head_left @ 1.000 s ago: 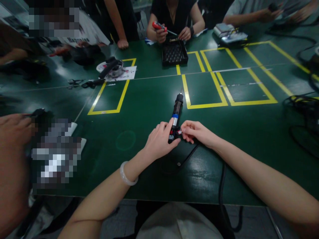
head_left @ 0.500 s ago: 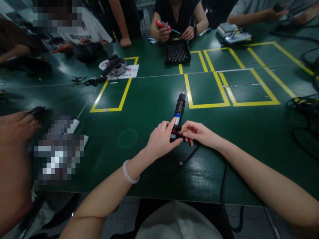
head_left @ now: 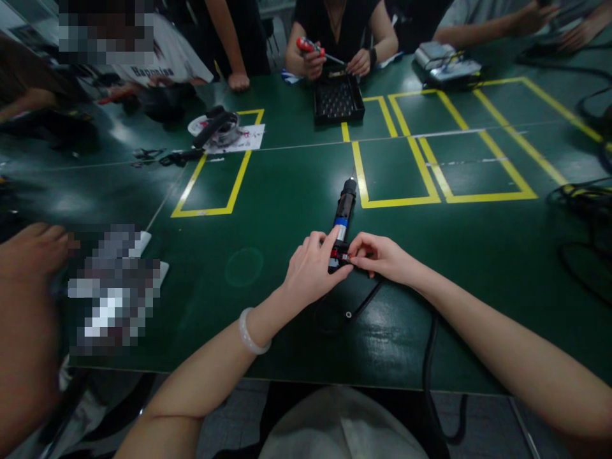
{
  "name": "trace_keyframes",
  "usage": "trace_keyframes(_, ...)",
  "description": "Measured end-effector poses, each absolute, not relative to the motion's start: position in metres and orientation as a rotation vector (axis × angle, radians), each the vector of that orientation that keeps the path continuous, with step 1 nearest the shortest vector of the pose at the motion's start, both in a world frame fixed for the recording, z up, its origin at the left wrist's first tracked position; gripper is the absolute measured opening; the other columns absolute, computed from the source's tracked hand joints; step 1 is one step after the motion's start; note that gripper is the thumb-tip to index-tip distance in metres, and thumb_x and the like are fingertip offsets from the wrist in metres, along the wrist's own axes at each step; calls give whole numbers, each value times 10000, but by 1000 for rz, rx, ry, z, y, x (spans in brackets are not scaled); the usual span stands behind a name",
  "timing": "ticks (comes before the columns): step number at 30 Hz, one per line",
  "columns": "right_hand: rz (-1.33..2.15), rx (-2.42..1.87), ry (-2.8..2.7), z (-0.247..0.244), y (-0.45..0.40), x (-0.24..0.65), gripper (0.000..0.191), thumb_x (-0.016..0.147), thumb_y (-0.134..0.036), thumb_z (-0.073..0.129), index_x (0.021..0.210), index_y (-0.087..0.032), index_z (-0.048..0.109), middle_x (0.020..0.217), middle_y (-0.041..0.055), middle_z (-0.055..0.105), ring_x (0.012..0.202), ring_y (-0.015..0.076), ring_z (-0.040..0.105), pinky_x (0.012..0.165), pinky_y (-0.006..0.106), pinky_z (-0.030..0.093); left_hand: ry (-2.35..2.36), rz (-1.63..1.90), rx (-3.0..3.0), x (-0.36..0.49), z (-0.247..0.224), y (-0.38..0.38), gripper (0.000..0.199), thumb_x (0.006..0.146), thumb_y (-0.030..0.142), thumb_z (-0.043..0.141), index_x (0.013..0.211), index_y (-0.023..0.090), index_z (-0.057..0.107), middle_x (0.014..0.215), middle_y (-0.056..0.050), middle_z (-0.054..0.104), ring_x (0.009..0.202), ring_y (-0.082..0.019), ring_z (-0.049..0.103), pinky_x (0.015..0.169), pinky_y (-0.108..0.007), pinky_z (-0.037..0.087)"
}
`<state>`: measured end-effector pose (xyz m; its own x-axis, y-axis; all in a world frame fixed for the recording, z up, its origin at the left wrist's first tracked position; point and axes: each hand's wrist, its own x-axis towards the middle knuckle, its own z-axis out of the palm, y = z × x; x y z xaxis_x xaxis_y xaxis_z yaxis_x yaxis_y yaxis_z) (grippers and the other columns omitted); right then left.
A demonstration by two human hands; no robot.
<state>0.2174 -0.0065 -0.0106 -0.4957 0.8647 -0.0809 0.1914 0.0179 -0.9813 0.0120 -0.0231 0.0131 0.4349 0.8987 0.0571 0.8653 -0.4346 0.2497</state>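
Note:
A black electric screwdriver (head_left: pixel 345 203) with a blue band and a silver section lies on the green table, its thin bit pointing away from me. My left hand (head_left: pixel 310 271), with a pale bangle on the wrist, is closed around the rear part of the tool, thumb and index finger on either side of it. Beside it, my right hand (head_left: pixel 377 256) pinches at a small red-and-dark part at the tool's rear right side. What exactly sits between those fingertips is too small to make out. Below the hands, a thin black cable (head_left: pixel 367 299) ends in a small round tip.
Yellow tape rectangles (head_left: pixel 399 203) mark the green table (head_left: pixel 268 344). Across it, a person holds a red screwdriver (head_left: pixel 308 46) over a black tray (head_left: pixel 338 116). A tape dispenser (head_left: pixel 217 131) lies left of that. Coiled cables (head_left: pixel 586 204) lie at right; another person's hand (head_left: pixel 36 248) is at left.
My hands and the electric screwdriver keep nearly the same place, with only slight finger movement. The view has shifted a little.

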Motion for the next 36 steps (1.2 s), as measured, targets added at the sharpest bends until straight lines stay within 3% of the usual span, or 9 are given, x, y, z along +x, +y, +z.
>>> trace_keyframes(5, 1485, -1082, -1718, -10, -6, 217, 204, 814, -328, 712, 863, -181, 579, 677, -24, 546, 584, 101, 521, 437, 180, 437, 1558, 267, 2513, 15, 13, -22, 768, 879, 562, 561, 1524, 236, 302, 1195, -101, 508, 1057, -254, 557, 876, -376, 499)
trace_keyframes(20, 1679, -1018, -1553, -10, -1, 221, 154, 837, -293, 653, 889, -149, 643, 669, 6, 619, 595, 116, 584, 472, 212, 506, 1644, 243, 2548, 22, 15, -21, 695, 919, 595, 494, 1491, 221, 372, 1150, -99, 514, 1014, -245, 562, 802, -342, 500)
trace_keyframes(28, 1457, -1178, -1586, -5, 7, 238, 183, 848, -309, 648, 932, -148, 636, 681, -3, 614, 499, 73, 504, 377, 161, 364, 1666, 154, 2625, 18, 17, -18, 764, 888, 577, 561, 1525, 223, 333, 1167, -104, 518, 988, -247, 548, 814, -345, 471)
trace_keyframes(36, 1470, -1170, -1533, -8, 12, 246, 191, 888, -323, 601, 957, -147, 628, 684, -5, 598, 486, 71, 479, 370, 171, 334, 1768, 37, 2615, -19, 24, -7, 740, 912, 575, 522, 1537, 238, 310, 1189, -119, 516, 988, -260, 553, 802, -354, 477)
